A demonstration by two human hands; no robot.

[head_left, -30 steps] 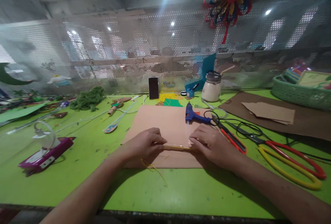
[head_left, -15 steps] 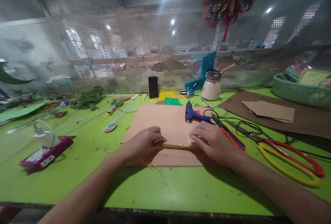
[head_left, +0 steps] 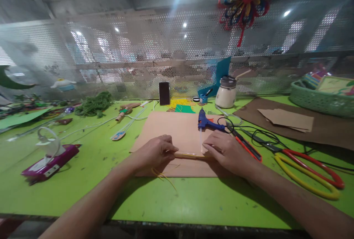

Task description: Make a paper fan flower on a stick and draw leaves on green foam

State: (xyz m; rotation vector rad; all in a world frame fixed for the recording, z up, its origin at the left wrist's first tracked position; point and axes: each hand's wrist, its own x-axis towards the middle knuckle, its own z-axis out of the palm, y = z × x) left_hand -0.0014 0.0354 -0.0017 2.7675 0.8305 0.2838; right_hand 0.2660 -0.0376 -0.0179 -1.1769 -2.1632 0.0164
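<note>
Jar behind the glue gun, contents unclear to me, green basket of colourful items far right of the glue gun, cut off, tan strip before it, left hand pinching one end, right hand hiding the other, its grip I cannot tell

Room leftward — scissors rightward

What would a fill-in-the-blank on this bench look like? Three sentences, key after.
1. The thin tan strip has its left end at the ____ hand.
2. The hot glue gun points its nozzle ____ from the right hand.
3. The scissors have one yellow handle and one ____ handle.

Missing: left; away; red.
</note>
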